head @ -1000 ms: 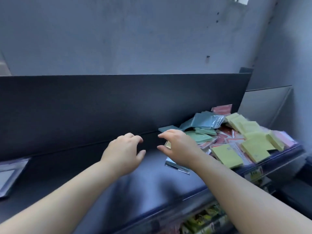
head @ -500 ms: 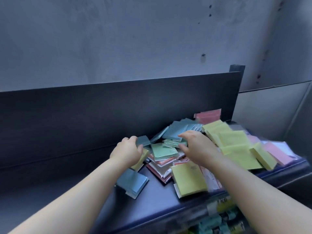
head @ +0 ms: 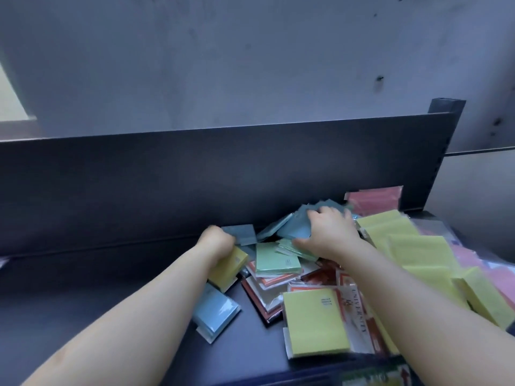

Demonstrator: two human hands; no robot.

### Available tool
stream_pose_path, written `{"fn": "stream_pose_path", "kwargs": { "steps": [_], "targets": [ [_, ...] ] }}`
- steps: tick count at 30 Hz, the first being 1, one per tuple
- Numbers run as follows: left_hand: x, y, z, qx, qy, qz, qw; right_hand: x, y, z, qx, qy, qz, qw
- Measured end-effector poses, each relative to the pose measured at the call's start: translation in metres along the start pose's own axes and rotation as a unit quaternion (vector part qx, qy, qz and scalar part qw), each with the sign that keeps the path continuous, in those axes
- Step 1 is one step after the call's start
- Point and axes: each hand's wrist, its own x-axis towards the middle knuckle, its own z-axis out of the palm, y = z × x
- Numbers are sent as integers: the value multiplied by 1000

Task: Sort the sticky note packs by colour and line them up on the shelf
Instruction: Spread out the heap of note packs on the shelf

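The left hand [head: 216, 241] gripped one blue pack [head: 242, 234], the right hand [head: 333, 236] clutched more blue packs [head: 295, 228]; tugging could have spilled the pile [head: 274, 277] beneath them.

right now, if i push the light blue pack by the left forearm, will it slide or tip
Likely slides: the light blue sticky note pack wears glossy film that shows glare, and the shelf looks smooth. Unlikely to tip or roll, since it lies flat. The wrapper flap at its near end may crumple.
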Motion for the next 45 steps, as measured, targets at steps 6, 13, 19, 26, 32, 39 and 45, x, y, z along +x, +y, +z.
{"fn": "stream_pose_path", "kwargs": {
  "steps": [6, 13, 19, 26, 32, 39, 45],
  "targets": [
    [-9, -3, -11, -229, 13, -58, 972, -11, -11, -13, 32, 59, 17, 998],
    [-29, -29, -52, -383, 23, -34, 923, -34, -25, -47, 80, 172, 20, 982],
    [-37, -74, -94, -385, 7, -21, 923, -60, -92, -49, 196, 102, -69, 973],
    [-30, -145, -155, -443, 21, -72, 894, -64, -196, -33, 257, 48, -117, 958],
    [-16, -212, -224, -421, 4, -76, 904, -52, -302, -14, 281, -15, -147, 948],
    [14, -269, -284, -394, 26, -56, 917, -41, -399, 3, 306, -30, -158, 938],
    [25, -292, -298, -312, -35, -50, 948, -33, -445, 10, 330, -32, -165, 929]
  ]
}}
